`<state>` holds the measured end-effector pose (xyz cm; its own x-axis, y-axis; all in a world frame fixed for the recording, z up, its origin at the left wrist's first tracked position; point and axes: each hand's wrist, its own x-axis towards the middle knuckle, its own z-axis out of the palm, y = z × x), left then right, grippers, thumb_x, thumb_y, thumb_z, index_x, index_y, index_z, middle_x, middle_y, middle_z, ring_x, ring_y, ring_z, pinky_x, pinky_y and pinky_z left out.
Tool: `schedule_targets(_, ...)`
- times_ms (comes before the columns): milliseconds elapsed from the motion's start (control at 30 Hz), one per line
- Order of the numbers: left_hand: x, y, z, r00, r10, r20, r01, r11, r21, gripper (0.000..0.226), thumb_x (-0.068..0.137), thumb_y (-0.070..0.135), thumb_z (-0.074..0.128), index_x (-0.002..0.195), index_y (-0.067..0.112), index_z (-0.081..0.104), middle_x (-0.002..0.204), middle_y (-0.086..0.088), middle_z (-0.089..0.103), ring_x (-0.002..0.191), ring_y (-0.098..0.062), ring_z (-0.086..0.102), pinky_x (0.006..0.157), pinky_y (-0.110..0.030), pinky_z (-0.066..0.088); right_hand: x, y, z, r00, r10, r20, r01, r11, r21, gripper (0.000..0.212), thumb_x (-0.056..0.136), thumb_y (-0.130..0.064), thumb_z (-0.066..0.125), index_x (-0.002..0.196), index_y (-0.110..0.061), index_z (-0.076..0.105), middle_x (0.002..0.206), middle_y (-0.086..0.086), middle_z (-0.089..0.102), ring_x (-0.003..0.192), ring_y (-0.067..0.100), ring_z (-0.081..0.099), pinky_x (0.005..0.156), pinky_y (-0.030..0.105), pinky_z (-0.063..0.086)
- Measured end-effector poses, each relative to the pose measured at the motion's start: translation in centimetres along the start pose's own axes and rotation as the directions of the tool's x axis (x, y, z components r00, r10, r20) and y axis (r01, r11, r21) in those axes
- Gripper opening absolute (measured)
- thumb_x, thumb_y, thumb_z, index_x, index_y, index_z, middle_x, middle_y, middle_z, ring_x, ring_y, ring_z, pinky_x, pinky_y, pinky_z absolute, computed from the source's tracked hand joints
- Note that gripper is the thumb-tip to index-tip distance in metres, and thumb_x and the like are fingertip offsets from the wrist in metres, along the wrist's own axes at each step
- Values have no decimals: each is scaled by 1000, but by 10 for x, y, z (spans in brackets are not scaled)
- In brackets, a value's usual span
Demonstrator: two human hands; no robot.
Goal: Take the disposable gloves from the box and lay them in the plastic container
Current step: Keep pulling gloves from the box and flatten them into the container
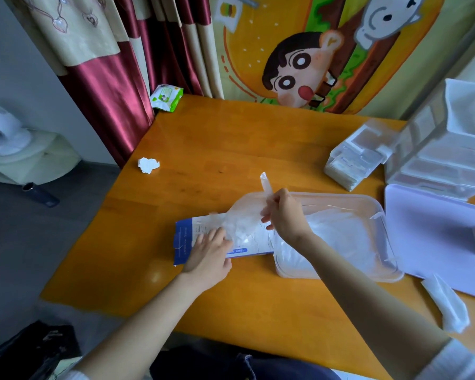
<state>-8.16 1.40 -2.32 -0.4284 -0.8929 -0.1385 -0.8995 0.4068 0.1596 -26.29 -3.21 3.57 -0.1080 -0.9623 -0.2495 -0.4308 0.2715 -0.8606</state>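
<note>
Dark trousers [231, 363] fill the bottom edge, and both bare forearms reach from there over the bench [231, 149]. Left hand [209, 256] lies flat on the box [183, 242], its fingers [203, 238] straight and slightly spread, pressing the card to the wood. Right hand [285, 215] pinches a glove [242, 218] between thumb and fingertips, the other fingers curled. The glove hangs from that pinch down to the box opening, and one thin tip sticks up above the hand. Just beside the box, on the right, sits the container [383, 212], with a pile [340, 234] of gloves inside.

The film looks almost weightless, limp and clingy, so it may drag its neighbours out with it. A light pinch at one end should do. The box seems light enough to lift unless held down.

The bench is glossy orange wood. On it lie a crumpled paper [148, 165], a wipes pack [166, 97] at the far corner, and a clear organiser [436, 154] and a lilac lid [436, 237] at the right. Behind hang a red curtain [107, 91] and a cartoon cloth [299, 64]. A fan [0, 133] stands low at the left.
</note>
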Motion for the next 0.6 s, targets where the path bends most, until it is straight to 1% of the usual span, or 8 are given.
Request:
schedule_targets(67,5,4,3,999,43,31,-45,997,69,39,96,42,46,127,18,47,137,-2,34,127,-20,34,108,-33,26,-3,1,1,999,34,36,-35,999,22,12,99,-12,39,89,-9,43,80,11,65,69,22,64,60,35,56)
schedule_targets(133,12,8,4,996,55,74,-66,987,147,49,95,45,47,135,17,37,147,-4,30,135,-23,30,112,-35,22,-5,0,1,997,42,61,-43,999,21,7,99,-9,39,92,-8,42,80,12,66,73,26,65,62,36,57)
schedule_targets(200,19,11,5,993,31,117,-52,983,175,59,94,45,51,140,17,28,150,-4,31,138,-23,28,115,-38,17,-7,-2,-1,997,39,60,-40,999,20,8,99,-9,38,92,-9,42,82,13,66,74,27,66,64,37,57)
schedule_targets(267,25,12,7,987,-16,159,-12,985,173,66,92,43,56,144,15,25,151,-5,30,141,-24,25,117,-41,12,-8,-5,-7,999,33,41,-34,999,25,8,99,-10,38,92,-9,42,83,12,65,73,25,65,63,34,57)
schedule_targets(367,32,13,6,984,-35,173,1,982,188,57,91,32,59,139,15,33,148,-5,36,138,-24,28,117,-39,13,-9,-8,-20,1000,21,-3,-21,999,41,8,96,-3,41,92,-10,40,85,11,62,70,22,63,59,30,56)
schedule_targets(467,35,13,3,983,-31,181,-2,983,182,47,91,25,59,132,15,40,142,-4,42,133,-22,33,113,-36,19,-7,-13,-36,993,-9,-119,19,997,81,12,94,4,39,96,-8,39,90,16,59,74,27,62,58,34,55)
schedule_targets(533,34,12,2,977,-39,208,4,986,164,46,90,25,60,130,16,41,140,-3,42,131,-22,34,112,-35,21,-3,-18,-49,977,-16,-212,52,985,163,5,100,-6,35,100,-6,40,87,15,59,76,29,64,54,29,56)
schedule_targets(600,34,11,-1,964,-50,259,15,991,134,49,90,30,61,132,17,40,140,-3,42,131,-22,34,111,-36,23,3,-20,-64,968,-17,-249,58,986,157,18,103,-19,35,105,-3,43,85,14,62,76,28,66,52,26,55)
